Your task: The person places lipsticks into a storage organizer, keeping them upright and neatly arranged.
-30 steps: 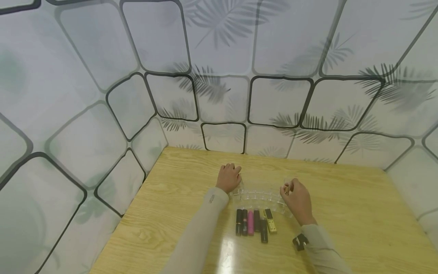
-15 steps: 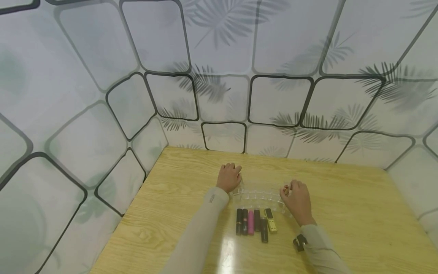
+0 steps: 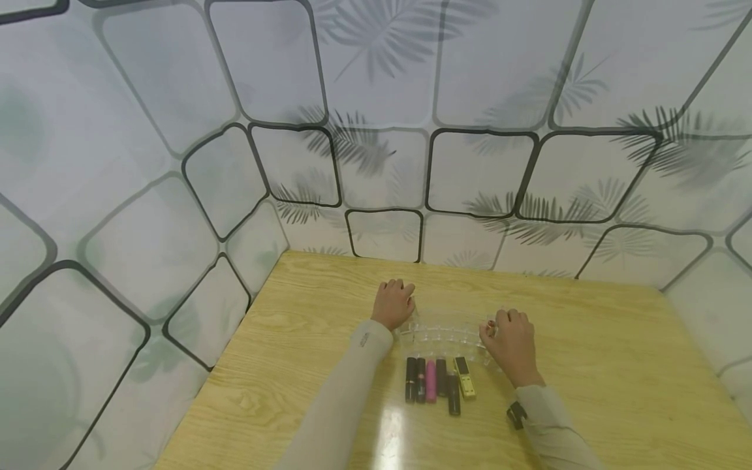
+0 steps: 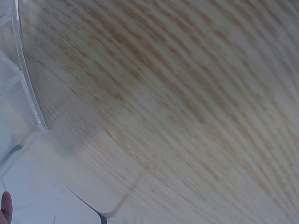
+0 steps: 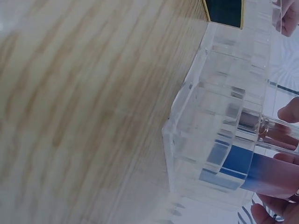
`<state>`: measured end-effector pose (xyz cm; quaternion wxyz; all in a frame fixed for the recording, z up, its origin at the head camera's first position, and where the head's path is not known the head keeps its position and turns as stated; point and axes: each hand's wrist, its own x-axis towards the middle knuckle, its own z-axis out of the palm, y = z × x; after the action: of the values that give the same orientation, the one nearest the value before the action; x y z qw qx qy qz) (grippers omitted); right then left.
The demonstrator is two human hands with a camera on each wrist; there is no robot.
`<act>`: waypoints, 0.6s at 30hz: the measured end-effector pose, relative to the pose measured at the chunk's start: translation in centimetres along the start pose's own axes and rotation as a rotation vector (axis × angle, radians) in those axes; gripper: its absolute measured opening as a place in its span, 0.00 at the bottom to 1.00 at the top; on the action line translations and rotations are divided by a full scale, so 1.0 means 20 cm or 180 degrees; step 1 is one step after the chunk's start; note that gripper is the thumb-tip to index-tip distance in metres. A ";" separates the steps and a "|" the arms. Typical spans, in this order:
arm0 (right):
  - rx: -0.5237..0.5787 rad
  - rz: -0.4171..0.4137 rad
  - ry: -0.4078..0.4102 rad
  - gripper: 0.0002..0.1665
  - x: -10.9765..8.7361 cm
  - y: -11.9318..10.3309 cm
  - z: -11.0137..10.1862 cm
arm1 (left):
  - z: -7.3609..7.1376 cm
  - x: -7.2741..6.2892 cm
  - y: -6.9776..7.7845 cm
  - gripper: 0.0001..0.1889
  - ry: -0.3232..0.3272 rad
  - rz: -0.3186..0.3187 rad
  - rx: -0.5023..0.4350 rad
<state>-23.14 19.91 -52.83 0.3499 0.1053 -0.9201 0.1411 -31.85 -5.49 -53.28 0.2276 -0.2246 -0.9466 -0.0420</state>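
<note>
A clear tiered lipstick organizer [image 3: 446, 336] stands on the table between both hands. At its left end, my left hand [image 3: 393, 305] grips the edge, fingertips pointing toward the wall. My right hand [image 3: 512, 346] is at the right end, pinching a clear lipstick tube with a copper-coloured band [image 5: 264, 127] between thumb and fingers. In the right wrist view that tube's lower end sits within a rear slot. Beside it a blue-to-pink tube [image 5: 261, 170] stands in the organizer, close to my fingers. The left wrist view shows mostly table, with one fingertip [image 4: 6, 205] low in the corner.
In front of the organizer lie several black lipsticks [image 3: 410, 380], a magenta one [image 3: 431, 381] and a gold-and-black one [image 3: 464, 378]. The wooden table [image 3: 317, 326] meets a patterned cloth wall [image 3: 384, 235] at the back and left.
My right hand has lowered slightly with the lipstick at the organizer's right end. My left hand and the lipsticks in front stay where they were.
</note>
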 end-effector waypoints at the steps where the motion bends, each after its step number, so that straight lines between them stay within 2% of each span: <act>1: -0.0037 -0.0013 -0.0009 0.19 0.00 0.00 0.00 | 0.00 0.00 0.00 0.04 -0.0011 -0.0005 0.0000; 8: -0.0139 -0.0039 -0.0054 0.21 0.01 0.01 -0.01 | -0.01 0.00 0.01 0.06 -0.0151 -0.0055 0.0007; 18: -0.0231 -0.0009 0.0037 0.22 0.02 -0.01 -0.07 | -0.02 0.00 0.01 0.06 -0.0086 -0.0024 0.0051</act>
<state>-22.56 20.10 -51.55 0.3591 0.0930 -0.9224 0.1078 -31.72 -5.39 -52.94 0.2165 -0.2198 -0.9507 -0.0323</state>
